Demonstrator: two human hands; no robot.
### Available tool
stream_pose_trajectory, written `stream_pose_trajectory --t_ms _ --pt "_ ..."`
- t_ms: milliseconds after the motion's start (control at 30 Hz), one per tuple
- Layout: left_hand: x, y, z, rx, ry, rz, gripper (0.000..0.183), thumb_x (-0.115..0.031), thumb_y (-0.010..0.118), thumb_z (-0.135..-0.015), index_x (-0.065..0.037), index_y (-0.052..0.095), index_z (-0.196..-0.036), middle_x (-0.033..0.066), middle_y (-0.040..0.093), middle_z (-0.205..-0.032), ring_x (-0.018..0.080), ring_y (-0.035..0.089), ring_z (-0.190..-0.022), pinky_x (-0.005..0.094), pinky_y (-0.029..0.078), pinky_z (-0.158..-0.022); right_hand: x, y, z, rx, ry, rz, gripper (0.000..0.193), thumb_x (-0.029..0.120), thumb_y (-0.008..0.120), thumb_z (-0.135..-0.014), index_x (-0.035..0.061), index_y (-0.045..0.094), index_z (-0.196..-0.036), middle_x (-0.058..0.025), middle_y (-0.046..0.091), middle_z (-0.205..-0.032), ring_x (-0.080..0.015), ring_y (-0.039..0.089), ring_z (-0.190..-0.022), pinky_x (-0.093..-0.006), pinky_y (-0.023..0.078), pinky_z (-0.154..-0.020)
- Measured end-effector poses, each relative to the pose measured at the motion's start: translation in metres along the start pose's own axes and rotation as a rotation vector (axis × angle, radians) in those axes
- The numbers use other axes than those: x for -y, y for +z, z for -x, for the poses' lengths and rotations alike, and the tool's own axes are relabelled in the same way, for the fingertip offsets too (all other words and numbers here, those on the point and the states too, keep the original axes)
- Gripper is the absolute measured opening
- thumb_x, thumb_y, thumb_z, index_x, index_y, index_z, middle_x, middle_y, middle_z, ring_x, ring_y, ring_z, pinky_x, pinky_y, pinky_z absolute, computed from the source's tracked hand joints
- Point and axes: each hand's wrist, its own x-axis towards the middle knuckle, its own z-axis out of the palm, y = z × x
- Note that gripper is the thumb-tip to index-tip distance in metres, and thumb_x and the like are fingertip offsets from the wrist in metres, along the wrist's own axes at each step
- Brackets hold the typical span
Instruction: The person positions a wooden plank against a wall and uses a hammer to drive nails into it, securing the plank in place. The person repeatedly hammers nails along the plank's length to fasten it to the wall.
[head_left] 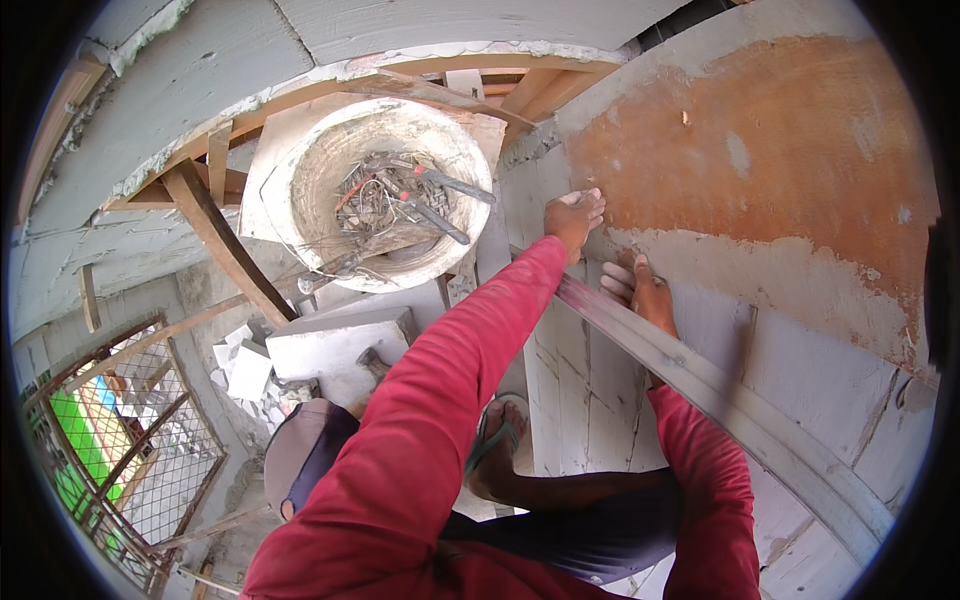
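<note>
My left arm in a red sleeve reaches up to the orange-brown wall, where my left hand [574,222] lies by its edge. The dusty fingers stretch out, and nothing shows in them. Just below is my right hand [645,292], thumb apart from its whitish fingers, also without a visible hold. A long grey metal straightedge [720,385] slants from under my left wrist down to the lower right. It crosses over my right forearm, and my right hand shows just beyond it. Whether either hand presses the straightedge or the wall is hard to tell.
A mortar-crusted white bucket [310,190] holds nails and red-and-black-handled pliers [440,215]. White blocks [340,345] lie below it. At lower left are another person's cap [300,450] and a mesh window [150,450]. A wooden prop [225,245] slants beside the bucket. My sandalled foot [497,425] is below.
</note>
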Motion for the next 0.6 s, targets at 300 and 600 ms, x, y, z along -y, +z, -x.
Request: stream_pose_trajectory --t_ms 300,600 --pt "0.001 0.0 0.001 0.017 0.01 -0.028 0.057 -0.024 0.066 -0.108 0.016 0.05 -0.145 0.0297 0.063 -0.143 0.0336 0.065 -0.134 0.0397 0.055 -0.113 -0.056 0.002 0.071 0.148 0.177 0.48 0.04 0.034 0.052 -0.114 -0.0019 0.068 -0.119 -0.0111 0.076 -0.096 -0.0205 0.075 -0.085 -0.0345 0.061 -0.081" --pt "0.003 0.004 0.003 -0.028 0.026 -0.007 0.051 -0.022 0.069 -0.107 0.016 0.057 -0.138 0.0272 0.067 -0.137 0.0307 0.068 -0.128 0.0397 0.057 -0.109 -0.136 0.139 0.179 0.867 -0.491 0.557 0.028 0.018 0.07 -0.097 0.0031 0.068 -0.12 -0.0239 0.072 -0.119 -0.0436 0.072 -0.102 -0.0536 0.055 -0.092"
